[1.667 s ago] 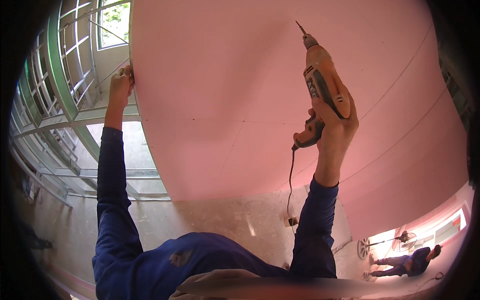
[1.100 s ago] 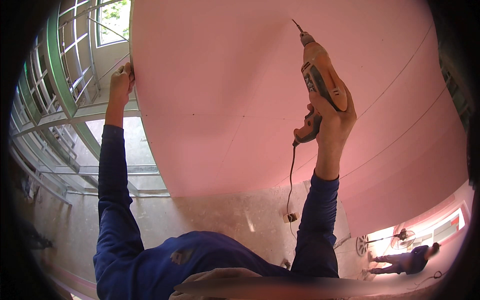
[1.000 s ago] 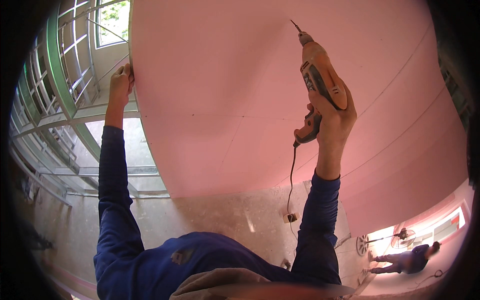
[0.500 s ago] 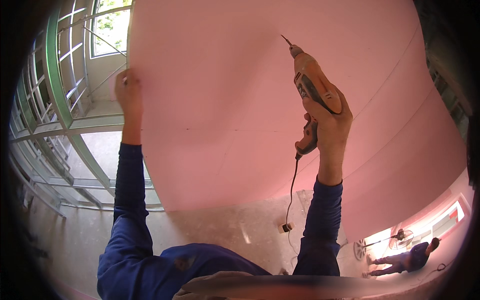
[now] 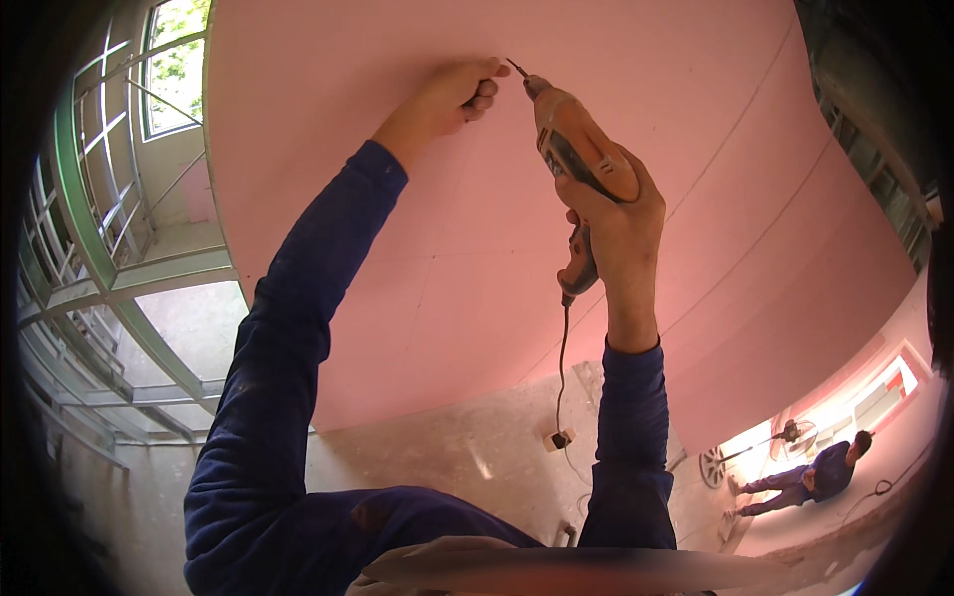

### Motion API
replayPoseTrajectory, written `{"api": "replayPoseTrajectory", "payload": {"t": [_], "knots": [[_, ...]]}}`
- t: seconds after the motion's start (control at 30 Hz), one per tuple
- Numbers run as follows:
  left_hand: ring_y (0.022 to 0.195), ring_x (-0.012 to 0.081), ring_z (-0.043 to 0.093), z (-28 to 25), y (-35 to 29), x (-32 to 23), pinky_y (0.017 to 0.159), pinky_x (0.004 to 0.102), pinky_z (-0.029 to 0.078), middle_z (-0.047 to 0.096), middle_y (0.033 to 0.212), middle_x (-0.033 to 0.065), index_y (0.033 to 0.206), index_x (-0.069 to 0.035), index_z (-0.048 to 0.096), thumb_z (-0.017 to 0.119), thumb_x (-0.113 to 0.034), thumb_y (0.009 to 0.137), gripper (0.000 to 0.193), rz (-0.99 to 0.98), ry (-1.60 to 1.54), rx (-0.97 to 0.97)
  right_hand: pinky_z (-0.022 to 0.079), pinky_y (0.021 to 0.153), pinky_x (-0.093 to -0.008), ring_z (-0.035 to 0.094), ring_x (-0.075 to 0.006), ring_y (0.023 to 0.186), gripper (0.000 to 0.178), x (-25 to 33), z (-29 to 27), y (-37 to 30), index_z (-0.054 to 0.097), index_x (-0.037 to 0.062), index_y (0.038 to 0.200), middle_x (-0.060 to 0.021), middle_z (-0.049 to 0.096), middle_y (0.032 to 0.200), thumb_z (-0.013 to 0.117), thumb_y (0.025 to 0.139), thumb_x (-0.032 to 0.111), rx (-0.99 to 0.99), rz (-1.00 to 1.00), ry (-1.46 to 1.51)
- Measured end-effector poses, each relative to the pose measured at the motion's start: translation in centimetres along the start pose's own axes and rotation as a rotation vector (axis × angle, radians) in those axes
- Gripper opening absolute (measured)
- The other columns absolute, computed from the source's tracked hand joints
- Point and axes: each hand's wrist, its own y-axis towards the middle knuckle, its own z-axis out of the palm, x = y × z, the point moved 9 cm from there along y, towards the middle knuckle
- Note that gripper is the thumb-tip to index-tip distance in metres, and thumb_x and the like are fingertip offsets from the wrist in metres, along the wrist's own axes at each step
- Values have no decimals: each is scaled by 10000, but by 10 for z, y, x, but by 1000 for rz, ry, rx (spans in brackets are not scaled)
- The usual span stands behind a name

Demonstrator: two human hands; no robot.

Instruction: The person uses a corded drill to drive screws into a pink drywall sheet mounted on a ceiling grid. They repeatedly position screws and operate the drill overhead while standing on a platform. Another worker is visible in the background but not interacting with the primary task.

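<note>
My right hand is wrapped round an orange-and-black corded power drill. The drill tilts up and to the left, with a thin dark bit at its nose. Close to the bit's tip is my left hand, its thumb and fingers pinched and the other fingers curled. Whatever the curled fingers hold is too small to make out. Both hands are in front of a large pink board, which bears faint lines and a row of small dots.
A green-and-grey metal stud frame stands at the left, with a window behind it. The drill's cord hangs to a small socket block over the concrete floor. At the lower right are a person and a fan.
My left hand has moved right from the board's left edge to the drill bit. The drill in my right hand has shifted slightly left and up.
</note>
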Motion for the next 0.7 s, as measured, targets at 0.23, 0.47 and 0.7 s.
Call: {"api": "replayPoseTrajectory", "payload": {"t": [0.23, 0.47, 0.7], "knots": [[602, 67, 392, -16, -19, -7, 487, 254, 267, 446, 725, -61, 1278, -24, 693, 625, -269, 1129, 295, 83, 129, -118, 503, 533, -281, 641, -125, 629, 631, 7, 3, 0, 672, -50, 1369, -91, 733, 892, 853, 790, 123, 16, -15, -33], [626, 26, 418, -141, -133, -83, 500, 222, 301, 483, 747, -84, 1487, -105, 679, 617, -207, 1125, 381, 512, 212, -440, 516, 535, -283, 646, -122, 621, 620, 17, 3, 0, 689, -25, 1363, -89, 749, 913, 868, 792, 132, 12, -50, -153], [587, 36, 391, -301, -268, -159, 484, 216, 261, 484, 737, -57, 1503, -86, 646, 664, -202, 1122, 399, 713, 275, -873, 515, 524, -289, 650, -126, 622, 589, 37, 8, -6, 713, -25, 1336, -82, 743, 865, 854, 787, 135, -12, -68, -264]]}}
